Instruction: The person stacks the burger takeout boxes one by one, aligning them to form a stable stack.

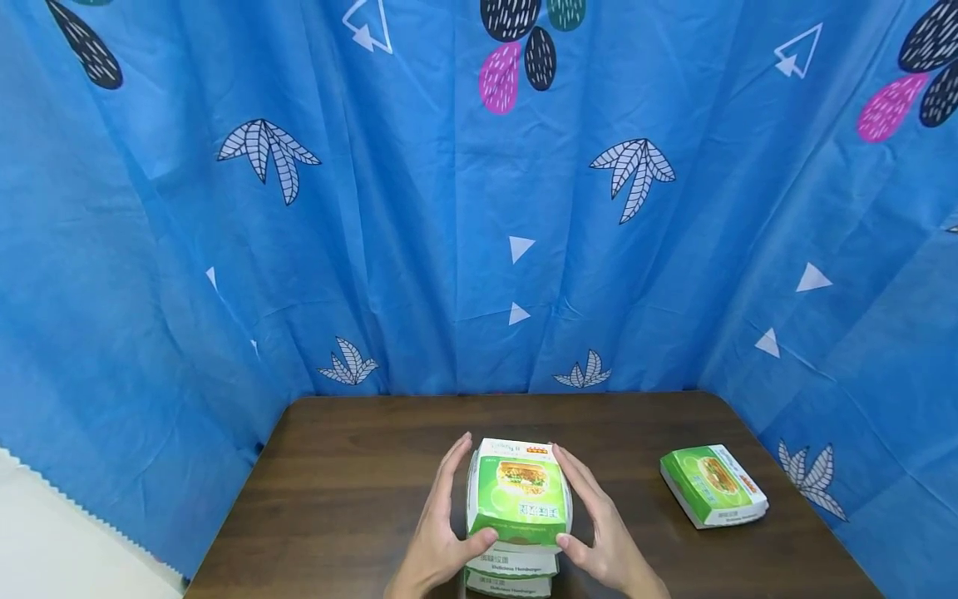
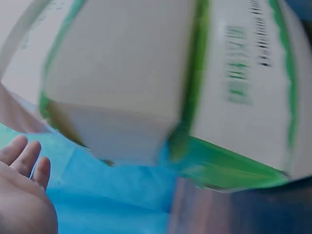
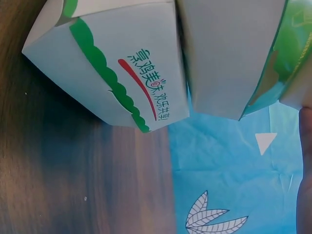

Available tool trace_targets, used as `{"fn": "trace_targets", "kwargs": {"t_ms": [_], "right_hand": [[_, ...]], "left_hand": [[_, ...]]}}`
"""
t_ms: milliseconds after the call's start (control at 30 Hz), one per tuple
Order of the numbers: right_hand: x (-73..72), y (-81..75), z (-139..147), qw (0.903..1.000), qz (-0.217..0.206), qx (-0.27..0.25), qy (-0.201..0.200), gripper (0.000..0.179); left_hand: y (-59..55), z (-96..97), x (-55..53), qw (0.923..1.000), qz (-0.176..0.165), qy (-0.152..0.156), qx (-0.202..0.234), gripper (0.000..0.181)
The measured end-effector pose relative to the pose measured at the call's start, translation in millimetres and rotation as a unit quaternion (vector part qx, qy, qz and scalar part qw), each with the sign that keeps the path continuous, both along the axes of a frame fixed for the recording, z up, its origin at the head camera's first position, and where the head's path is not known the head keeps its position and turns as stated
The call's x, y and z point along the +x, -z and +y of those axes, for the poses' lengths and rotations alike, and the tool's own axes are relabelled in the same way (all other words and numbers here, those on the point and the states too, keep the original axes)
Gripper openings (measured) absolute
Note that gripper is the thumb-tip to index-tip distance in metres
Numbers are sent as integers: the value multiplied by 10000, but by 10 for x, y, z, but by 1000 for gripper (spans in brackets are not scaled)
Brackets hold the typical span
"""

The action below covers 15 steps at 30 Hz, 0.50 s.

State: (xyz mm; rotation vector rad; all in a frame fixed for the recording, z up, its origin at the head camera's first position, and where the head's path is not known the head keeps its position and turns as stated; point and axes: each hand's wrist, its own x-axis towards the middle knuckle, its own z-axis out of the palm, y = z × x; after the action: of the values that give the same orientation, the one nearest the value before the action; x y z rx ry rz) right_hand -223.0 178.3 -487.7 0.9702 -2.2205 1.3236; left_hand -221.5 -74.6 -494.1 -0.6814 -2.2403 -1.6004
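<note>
A green and white hamburger box [image 1: 521,491] is on top of a stack, over two more hamburger boxes [image 1: 515,562]. Flanking its left side is my left hand [image 1: 437,526], the thumb tip against the front left corner and the long fingers spread, with a gap to the side wall. My right hand [image 1: 604,532] flanks the other side, fingers extended, index fingertip by the back corner and thumb by the front one. In the right wrist view the top box [image 3: 226,53] meets the box below it [image 3: 131,68]. The left wrist view is blurred; its fingers [image 2: 29,158] stand apart from the box.
Another hamburger box [image 1: 714,487] lies on the right part of the dark wooden table [image 1: 337,482]. A patterned blue curtain [image 1: 404,249] hangs behind the table and along both sides. A white surface [image 1: 67,541] shows at the lower left.
</note>
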Motion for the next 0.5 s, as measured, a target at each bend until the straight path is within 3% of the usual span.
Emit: {"fn": "trace_targets", "kwargs": {"t_ms": [133,267,500], "right_hand": [[1,42,15,9998,-114,-134,20,78],[-3,82,17,9994,-251,-229,27,76],[-5,106,-28,9985,-507,-142,141,78]], "left_hand": [[-84,57,-60,9997,-91,247,-18,100],[-94,97,-107,9985,-227,484,-134,102],[-33,69,-113,9989,-163,405,-160,99]]}}
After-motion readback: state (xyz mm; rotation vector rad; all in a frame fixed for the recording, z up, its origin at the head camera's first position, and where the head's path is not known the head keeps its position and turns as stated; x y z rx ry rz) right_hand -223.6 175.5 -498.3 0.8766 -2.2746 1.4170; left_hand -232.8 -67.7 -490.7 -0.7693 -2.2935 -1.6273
